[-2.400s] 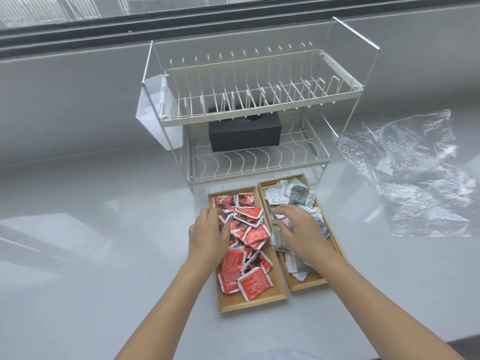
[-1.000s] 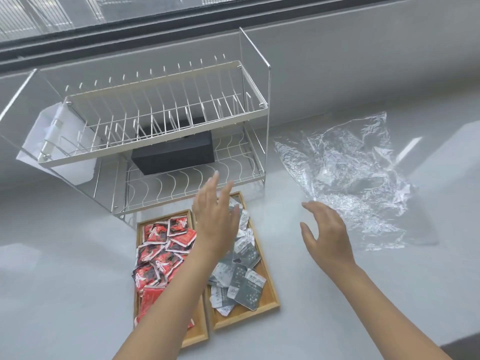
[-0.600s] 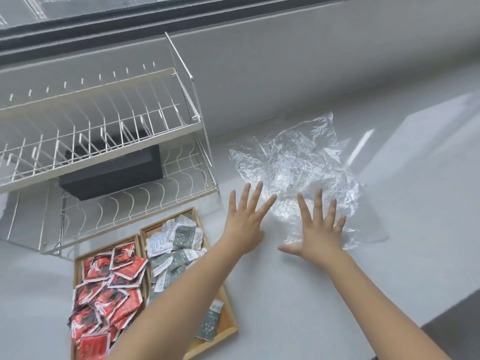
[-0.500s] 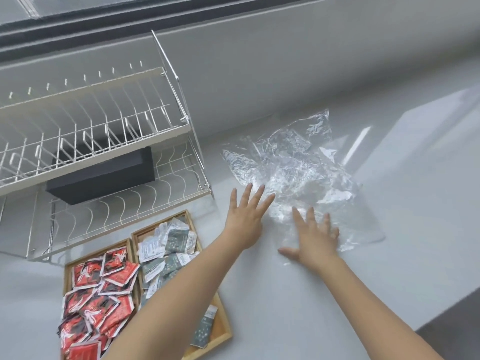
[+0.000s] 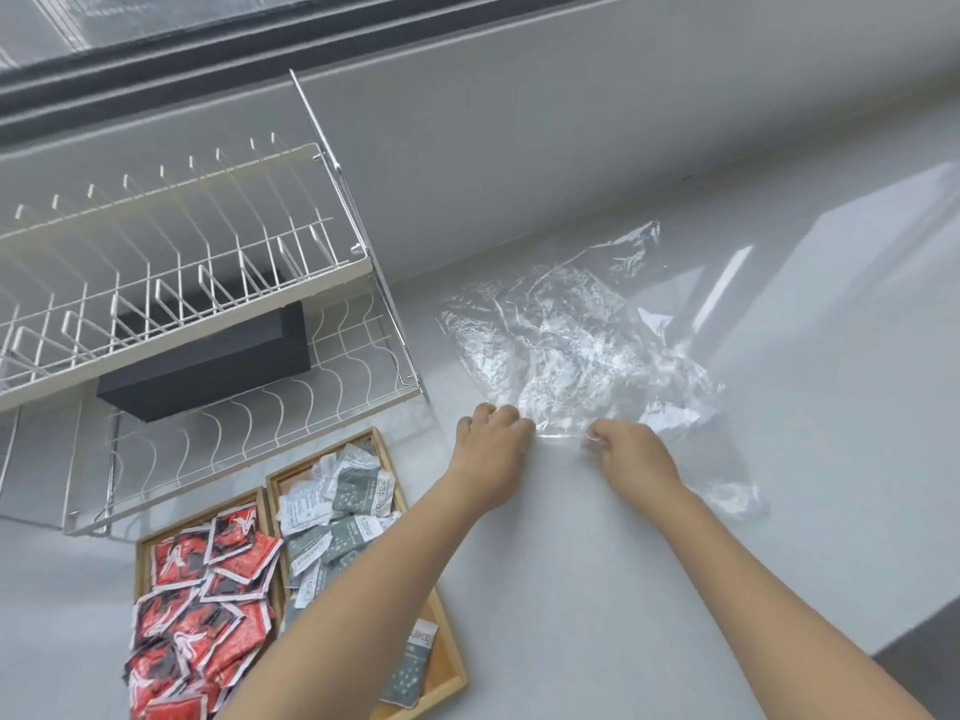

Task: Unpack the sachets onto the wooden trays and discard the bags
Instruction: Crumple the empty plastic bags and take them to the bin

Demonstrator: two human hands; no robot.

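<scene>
Looked like a home kitchen to me. There was a white two-tier dish rack [image 5: 197, 283] sitting on a glossy pale counter [image 5: 779, 511] right under a window [image 5: 156, 23], with a plain grey wall [image 5: 519, 148] behind it.

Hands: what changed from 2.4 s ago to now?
Both hands left the trays and moved right to the clear plastic bags. The left hand and right hand, spread flat 0.5 s ago, now have curled fingers gripping the bags' near edge. Red sachets and grey sachets stay on their wooden trays; the dish rack and black box are unchanged.
</scene>
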